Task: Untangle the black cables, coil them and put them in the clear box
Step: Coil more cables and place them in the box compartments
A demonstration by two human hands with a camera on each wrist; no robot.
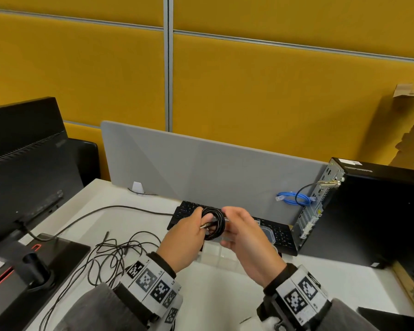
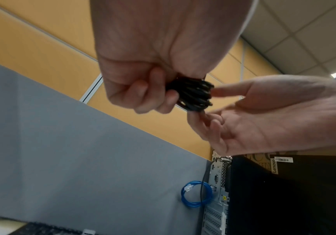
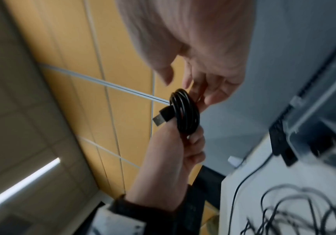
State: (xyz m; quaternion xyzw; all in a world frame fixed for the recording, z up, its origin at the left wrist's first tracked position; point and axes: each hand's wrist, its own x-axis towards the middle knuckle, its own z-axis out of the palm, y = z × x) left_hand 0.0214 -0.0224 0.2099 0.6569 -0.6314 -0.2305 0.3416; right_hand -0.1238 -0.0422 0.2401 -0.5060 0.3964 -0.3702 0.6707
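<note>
- While the left hand (image 1: 185,235) grips the coiled black cable (image 1: 214,225) above the keyboard (image 1: 281,234) in the head view, the right hand (image 1: 245,237) touches the coil with loosely spread fingers; the tangled cables (image 1: 110,256) lie on the desk (image 1: 225,290) to the left, and the clear box (image 1: 215,255) sits under the hands (mostly hidden).
- Left wrist view: fingers curled round the coil (image 2: 193,95); the right hand's (image 2: 267,117) fingertips (image 2: 195,117) meet its lower edge.
- Right wrist view: a USB plug (image 3: 161,117) juts from the coil (image 3: 185,114); the right hand's fingers are relaxed, touching the rim.
</note>
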